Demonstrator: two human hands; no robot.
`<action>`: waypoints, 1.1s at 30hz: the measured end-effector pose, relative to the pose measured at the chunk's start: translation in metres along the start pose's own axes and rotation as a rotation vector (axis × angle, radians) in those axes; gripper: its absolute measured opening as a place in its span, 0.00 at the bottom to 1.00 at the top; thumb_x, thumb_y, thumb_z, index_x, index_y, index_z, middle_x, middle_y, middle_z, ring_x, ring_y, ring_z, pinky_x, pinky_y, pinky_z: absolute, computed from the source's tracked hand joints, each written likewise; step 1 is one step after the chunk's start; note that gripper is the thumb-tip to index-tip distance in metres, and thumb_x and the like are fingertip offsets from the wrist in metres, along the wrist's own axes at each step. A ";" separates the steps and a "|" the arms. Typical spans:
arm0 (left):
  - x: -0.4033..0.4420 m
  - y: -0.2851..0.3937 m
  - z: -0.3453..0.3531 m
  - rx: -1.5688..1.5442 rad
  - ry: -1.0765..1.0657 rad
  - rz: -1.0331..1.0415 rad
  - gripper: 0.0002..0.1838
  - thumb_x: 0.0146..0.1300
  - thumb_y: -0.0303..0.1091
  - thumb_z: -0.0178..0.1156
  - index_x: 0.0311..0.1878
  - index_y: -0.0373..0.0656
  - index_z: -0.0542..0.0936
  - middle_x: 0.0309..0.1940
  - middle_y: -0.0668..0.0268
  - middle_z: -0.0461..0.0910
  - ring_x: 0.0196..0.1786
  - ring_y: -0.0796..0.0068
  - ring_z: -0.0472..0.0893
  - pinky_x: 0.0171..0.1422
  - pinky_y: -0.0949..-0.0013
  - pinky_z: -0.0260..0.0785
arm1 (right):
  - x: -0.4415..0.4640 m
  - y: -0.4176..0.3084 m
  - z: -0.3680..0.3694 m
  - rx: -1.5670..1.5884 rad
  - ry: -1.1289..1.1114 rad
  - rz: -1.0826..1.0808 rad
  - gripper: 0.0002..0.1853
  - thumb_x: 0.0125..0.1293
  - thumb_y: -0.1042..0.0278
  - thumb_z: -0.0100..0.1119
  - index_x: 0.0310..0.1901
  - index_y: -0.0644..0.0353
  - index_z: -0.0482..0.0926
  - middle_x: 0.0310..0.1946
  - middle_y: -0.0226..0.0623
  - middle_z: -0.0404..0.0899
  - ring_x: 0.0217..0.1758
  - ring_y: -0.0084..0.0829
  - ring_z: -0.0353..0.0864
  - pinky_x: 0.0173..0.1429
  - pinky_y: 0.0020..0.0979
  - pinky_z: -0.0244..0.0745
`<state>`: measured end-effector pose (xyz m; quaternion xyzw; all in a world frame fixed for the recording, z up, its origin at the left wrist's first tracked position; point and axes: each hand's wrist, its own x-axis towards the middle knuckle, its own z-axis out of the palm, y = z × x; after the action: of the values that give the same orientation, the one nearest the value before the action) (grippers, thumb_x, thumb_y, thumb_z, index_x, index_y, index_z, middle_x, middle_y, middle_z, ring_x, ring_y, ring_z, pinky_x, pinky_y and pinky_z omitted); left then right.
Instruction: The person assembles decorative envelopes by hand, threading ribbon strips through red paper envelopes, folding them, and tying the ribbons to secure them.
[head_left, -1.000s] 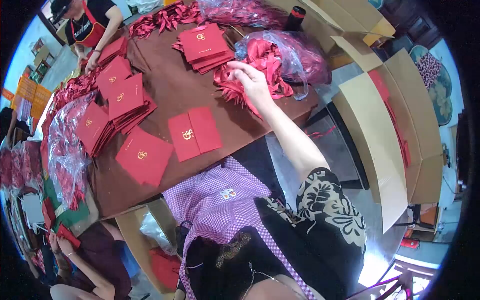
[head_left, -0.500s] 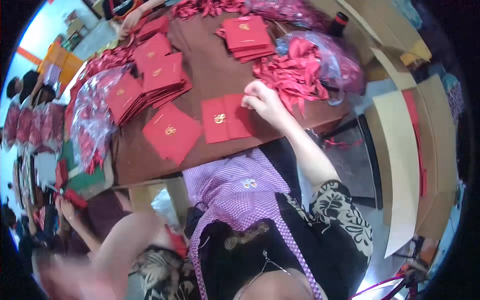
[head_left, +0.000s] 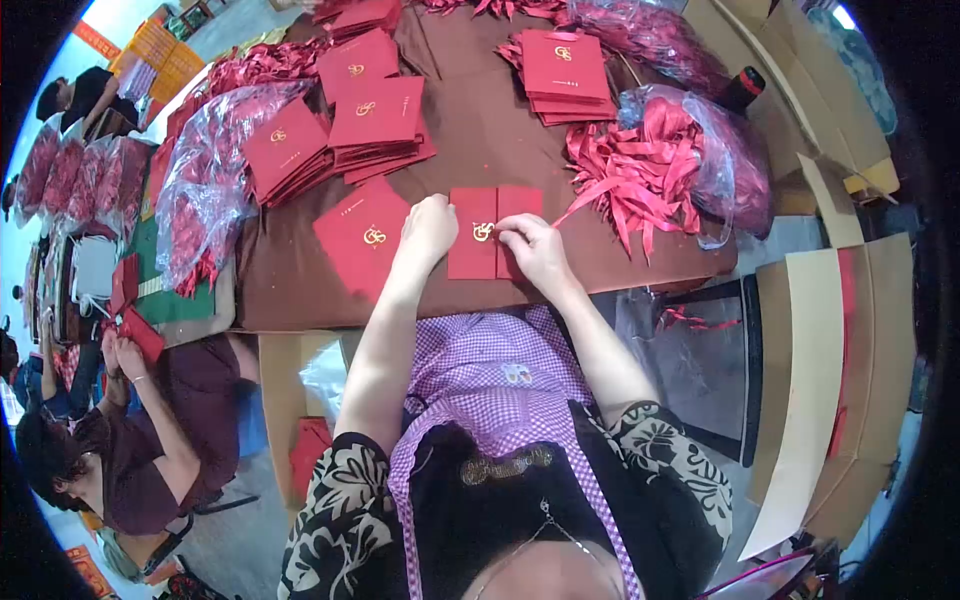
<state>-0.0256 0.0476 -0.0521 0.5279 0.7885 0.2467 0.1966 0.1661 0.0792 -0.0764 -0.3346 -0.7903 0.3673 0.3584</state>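
A flat red paper piece (head_left: 472,258) with a gold emblem and a vertical seam lies on the brown-covered table in front of me. My left hand (head_left: 430,230) is closed at its left edge, and whatever its fingers hold is hidden. My right hand (head_left: 535,250) rests over the right half, its fingers pinched together near the seam. I cannot make out what is in the pinch. From a heap of red ribbons (head_left: 640,175), one strand reaches to the right hand. Left of my left hand lies a fanned pile of similar red pieces (head_left: 355,235).
Stacks of red pieces (head_left: 375,112) stand farther left, with another stack (head_left: 565,70) at the back. Plastic bags of ribbon (head_left: 205,180) line the left side. A dark bottle (head_left: 742,88) and open cardboard boxes (head_left: 815,350) are at right. A co-worker (head_left: 150,450) sits at left.
My left hand has come up from the lower left to the red piece. My right hand has moved down onto its right half. A ribbon strand now stretches toward the right hand.
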 end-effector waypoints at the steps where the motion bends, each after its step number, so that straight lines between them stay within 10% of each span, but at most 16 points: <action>1: 0.003 -0.004 0.004 0.003 0.015 0.014 0.15 0.63 0.37 0.51 0.40 0.34 0.80 0.38 0.43 0.80 0.48 0.42 0.78 0.53 0.49 0.70 | -0.001 0.001 0.003 0.030 0.045 0.034 0.06 0.60 0.77 0.58 0.39 0.65 0.80 0.35 0.39 0.81 0.39 0.29 0.82 0.45 0.27 0.76; 10: -0.001 -0.007 0.009 -0.536 0.027 -0.098 0.13 0.56 0.23 0.61 0.45 0.29 0.78 0.33 0.63 0.81 0.36 0.76 0.79 0.44 0.72 0.73 | -0.005 -0.003 0.005 0.187 0.154 0.164 0.06 0.60 0.79 0.59 0.38 0.67 0.80 0.35 0.36 0.81 0.39 0.25 0.81 0.46 0.25 0.75; 18: -0.032 0.005 0.011 -1.073 -0.040 -0.176 0.19 0.58 0.16 0.56 0.54 0.28 0.72 0.42 0.63 0.80 0.44 0.76 0.79 0.50 0.76 0.72 | 0.005 -0.015 0.002 -0.021 0.176 -0.041 0.05 0.56 0.74 0.61 0.34 0.61 0.81 0.31 0.37 0.79 0.40 0.36 0.78 0.48 0.36 0.68; 33: -0.045 0.004 0.027 -1.140 -0.064 -0.146 0.18 0.58 0.17 0.57 0.54 0.33 0.74 0.41 0.68 0.77 0.43 0.81 0.77 0.49 0.78 0.71 | 0.019 -0.016 0.007 -0.488 0.097 -0.271 0.03 0.55 0.72 0.62 0.32 0.57 0.78 0.30 0.32 0.76 0.39 0.35 0.75 0.46 0.38 0.62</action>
<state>0.0093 0.0119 -0.0685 0.2900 0.5588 0.6026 0.4904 0.1466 0.0844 -0.0606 -0.3192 -0.8749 0.0985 0.3506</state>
